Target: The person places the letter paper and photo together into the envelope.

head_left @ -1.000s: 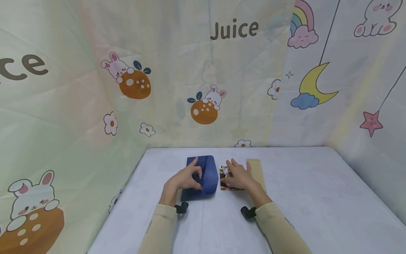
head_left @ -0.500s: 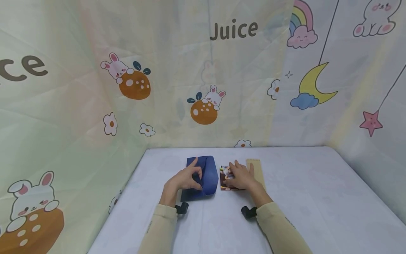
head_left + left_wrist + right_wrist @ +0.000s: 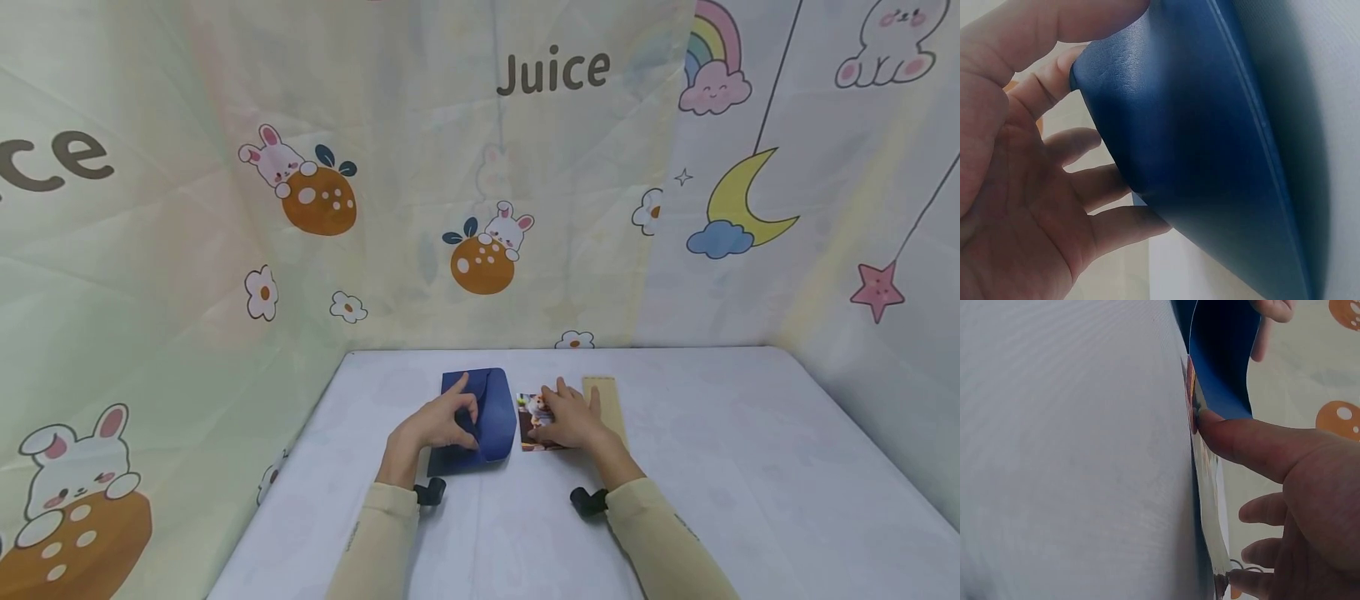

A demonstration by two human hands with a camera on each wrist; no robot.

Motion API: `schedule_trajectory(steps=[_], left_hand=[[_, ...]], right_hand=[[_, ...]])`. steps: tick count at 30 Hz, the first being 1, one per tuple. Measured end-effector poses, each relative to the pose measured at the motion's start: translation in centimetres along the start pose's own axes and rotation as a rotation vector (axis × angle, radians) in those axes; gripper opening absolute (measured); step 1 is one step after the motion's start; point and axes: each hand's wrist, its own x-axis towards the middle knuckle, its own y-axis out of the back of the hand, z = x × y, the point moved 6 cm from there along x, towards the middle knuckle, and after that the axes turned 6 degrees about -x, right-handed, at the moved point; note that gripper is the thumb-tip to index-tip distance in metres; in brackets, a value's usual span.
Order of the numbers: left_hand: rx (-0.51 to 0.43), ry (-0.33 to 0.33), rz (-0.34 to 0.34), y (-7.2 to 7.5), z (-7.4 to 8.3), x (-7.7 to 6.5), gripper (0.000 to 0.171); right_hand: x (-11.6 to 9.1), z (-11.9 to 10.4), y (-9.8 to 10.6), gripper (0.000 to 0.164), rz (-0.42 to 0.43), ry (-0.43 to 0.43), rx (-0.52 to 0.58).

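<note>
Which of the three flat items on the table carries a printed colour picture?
The photo card partly under the right hand: it shows a multicoloured image, whereas the blue envelope and beige strip show none.

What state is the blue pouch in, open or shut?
Open: the right wrist view shows a dark hollow inside the blue pouch, whose raised edge the left hand pinches.

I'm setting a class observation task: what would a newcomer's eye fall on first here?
Probably the blue pouch, dark against the white table, its edge pinched by the left hand. Beside it, the right hand touches a colourful photo. Behind, cartoon rabbits hugging oranges stand out on the pale cloth.
</note>
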Motion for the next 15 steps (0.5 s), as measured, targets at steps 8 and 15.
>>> schedule_trajectory(steps=[8, 15], left_hand=[[0.004, -0.006, 0.004, 0.01, -0.02, 0.08, 0.04], [-0.01, -0.012, 0.001, 0.06, 0.05, 0.02, 0.039]], right_hand=[[0.03, -0.06, -0.02, 0.095, -0.003, -0.005, -0.012], [0.09, 0.22, -0.08, 0.096, -0.007, -0.026, -0.011]])
